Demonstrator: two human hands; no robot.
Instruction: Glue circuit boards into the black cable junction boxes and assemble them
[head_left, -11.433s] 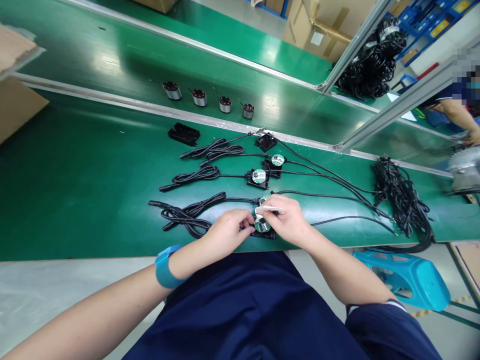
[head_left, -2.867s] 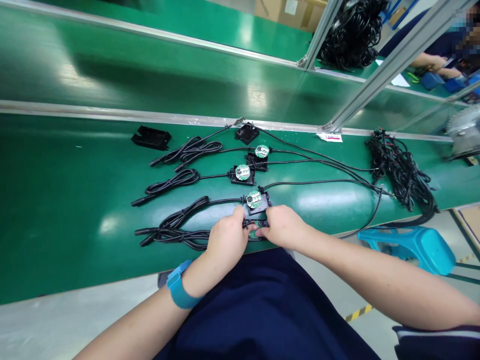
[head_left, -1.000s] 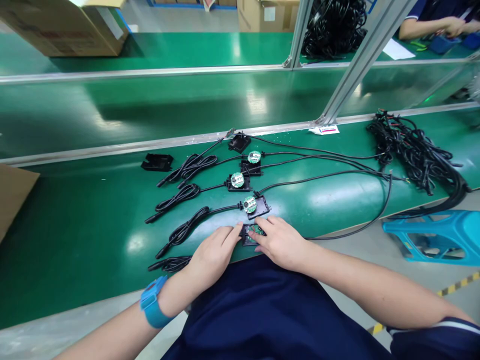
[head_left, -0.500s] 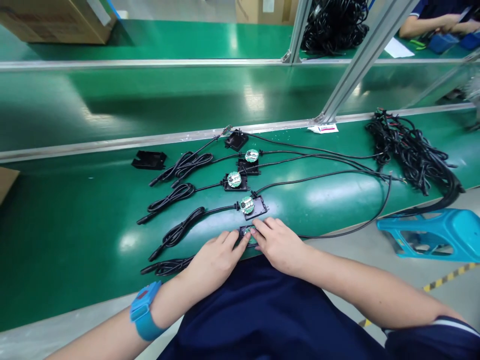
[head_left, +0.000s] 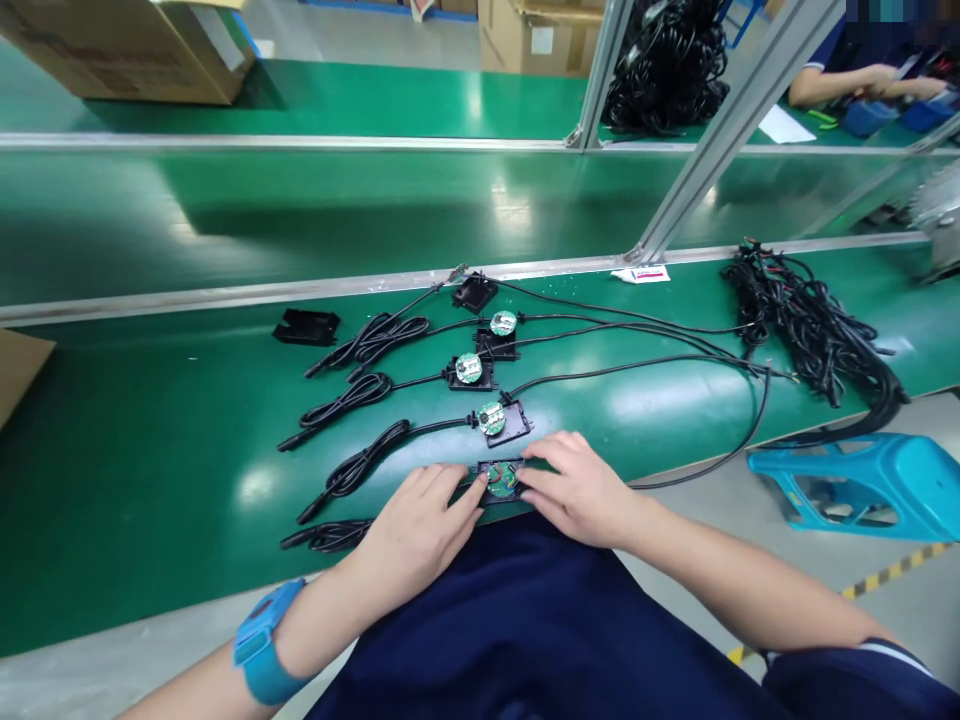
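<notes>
At the bench's near edge lies a small black plastic case (head_left: 495, 498), open at the top. Inside it sits a round green circuit board (head_left: 501, 481) with a red wire showing. My left hand (head_left: 421, 522) grips the case's left end, its fingertips at the rim and the board's edge. My right hand (head_left: 581, 490) has its fingers closed about the right end. A black cable runs out from under each hand; the left one ends in a coiled cable (head_left: 334, 536). Just beyond is another case (head_left: 512, 428) with a round board (head_left: 492, 418) resting over its left side.
More cases with boards (head_left: 469, 368) and coiled leads lie farther back on the green bench (head_left: 187, 480). An empty case (head_left: 306, 327) lies left. A cable bundle (head_left: 810, 320) is at the right, above a blue stool (head_left: 862, 480). A metal post (head_left: 720, 150) rises behind. Another person's hands work top right.
My hands have spread apart from over the board to the two ends of the case, uncovering the board. The view has shifted slightly.
</notes>
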